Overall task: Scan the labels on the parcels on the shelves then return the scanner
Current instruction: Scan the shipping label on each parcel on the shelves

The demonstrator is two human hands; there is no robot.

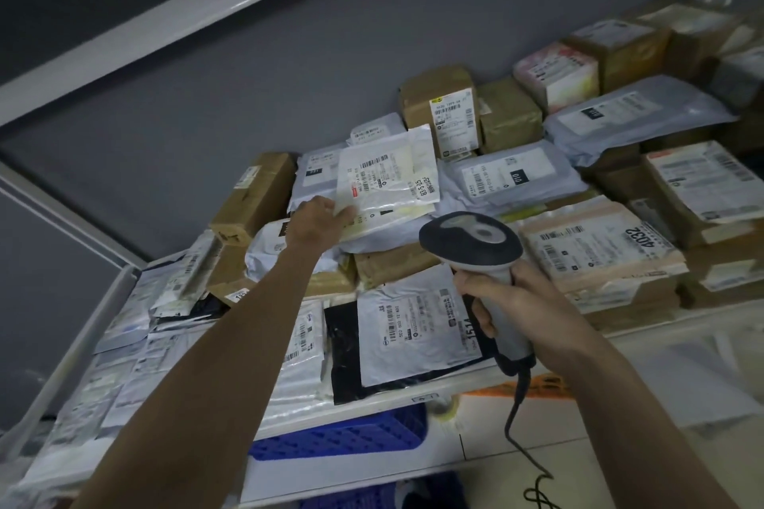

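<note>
**Scanner aimed at a held parcel**

The right hand (512, 302) is gripping the scanner (475, 256) by its handle, fingers wrapped fully round, head pointing over the shelf (413, 388) front edge. The left hand (318, 219) is touching a white mailer parcel (384, 182) on the pile mid-shelf; its fingers seem to be pinching the lower-left corner, partly hidden.

1 head-worn wide-angle view, tilted, looks forward and down along both forearms onto a parcel-laden shelf (450, 382) at arm's reach; grey wall behind, floor tiles lower right.
</note>
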